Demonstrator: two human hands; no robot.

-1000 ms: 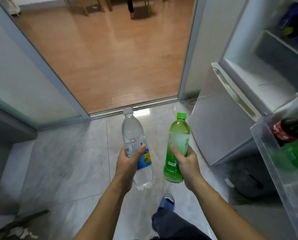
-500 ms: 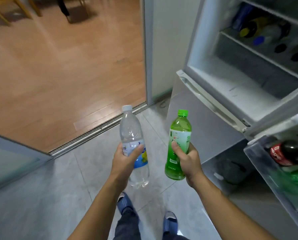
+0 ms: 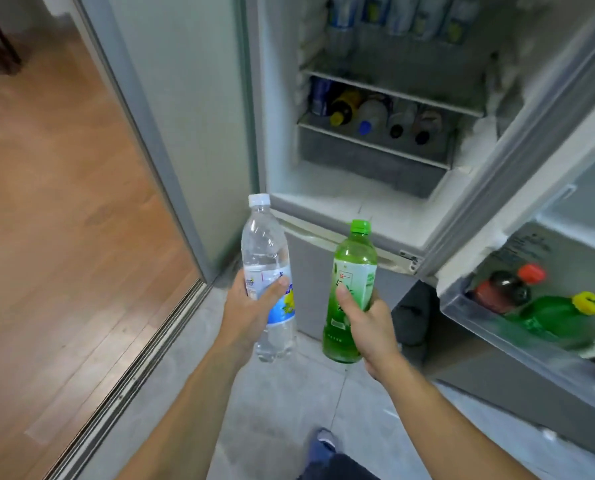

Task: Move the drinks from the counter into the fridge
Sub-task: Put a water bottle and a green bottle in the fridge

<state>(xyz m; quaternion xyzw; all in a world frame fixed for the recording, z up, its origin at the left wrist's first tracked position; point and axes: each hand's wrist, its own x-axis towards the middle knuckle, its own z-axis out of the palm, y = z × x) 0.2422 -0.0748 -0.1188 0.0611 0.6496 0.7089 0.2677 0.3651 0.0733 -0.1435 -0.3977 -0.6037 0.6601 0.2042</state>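
grey tiled floor [image 3: 282, 410], wood floor beyond a sliding door track at left. open fridge [image 3: 358, 202] ahead with bottles lying on a wire shelf [image 3: 375, 140] and more in the door bin [image 3: 531, 341]. left hand [image 3: 251, 313] grips clear water bottle [image 3: 266, 258], right hand [image 3: 368, 323] grips green tea bottle [image 3: 353, 271], both upright at mid-body, probably so they slot straight in. neither is inside yet.

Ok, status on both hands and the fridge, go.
Left hand grips clear bottle. Right hand grips green bottle. Fridge open ahead, nothing blocking.
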